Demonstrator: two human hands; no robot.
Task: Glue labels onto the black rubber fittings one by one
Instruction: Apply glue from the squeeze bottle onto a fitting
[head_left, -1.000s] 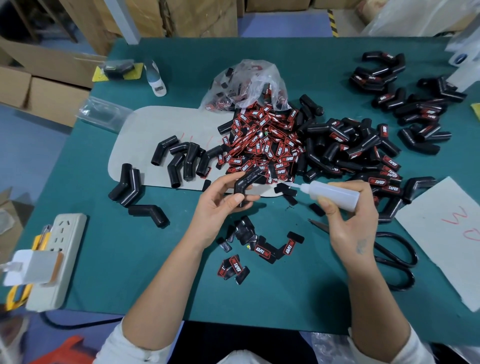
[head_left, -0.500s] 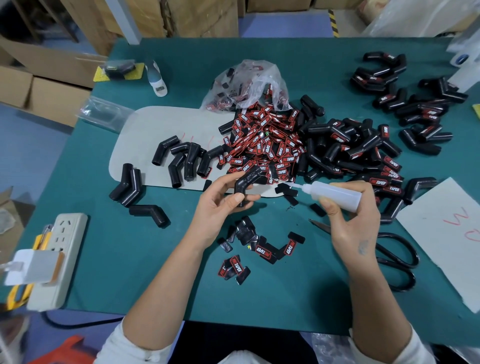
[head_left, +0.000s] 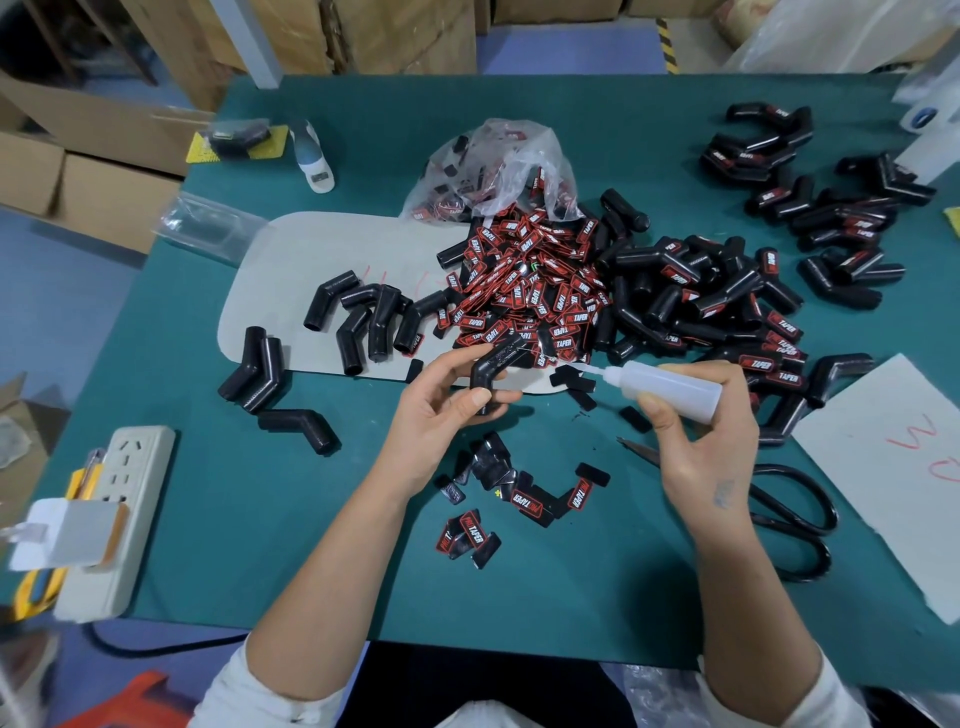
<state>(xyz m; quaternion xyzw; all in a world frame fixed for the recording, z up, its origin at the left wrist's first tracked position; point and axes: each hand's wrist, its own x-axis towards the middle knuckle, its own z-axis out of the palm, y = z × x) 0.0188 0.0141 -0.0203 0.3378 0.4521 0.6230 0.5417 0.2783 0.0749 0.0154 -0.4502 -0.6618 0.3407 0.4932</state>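
Just left of the frame's centre we see one bent black rubber fitting (head_left: 493, 366) pinched in the left hand (head_left: 441, 415), thumb across its lower leg and fingers curled behind it, raised above the table. To its right, the right hand (head_left: 698, 441) is wrapped tight around a white glue bottle (head_left: 670, 387) whose thin nozzle points left toward the fitting without touching it.

Above the hands lies a heap of red-and-black labels (head_left: 530, 291) spilling from one clear plastic bag (head_left: 493, 171); they are too many to count. Below the hands we count roughly a dozen loose labels (head_left: 527, 504), some face down. Left of the heap, about nine bare fittings (head_left: 363, 317) lie on or beside a grey mat (head_left: 306, 260). Right of the heap sits a dense pile of labelled fittings (head_left: 701, 296), and a second, looser group (head_left: 810, 208) spreads in the upper right; neither can be counted exactly.

The surface is a teal-green table (head_left: 260, 519). One pair of black-handled scissors (head_left: 779, 514) lies at the right, partly under the right wrist, beside a white sheet (head_left: 893, 467) with red marks. One white power strip (head_left: 114, 514) rests at the lower left edge, and a small white device (head_left: 311, 156) at the upper left. Cardboard boxes (head_left: 93, 171) stand on a blue floor beyond the table.
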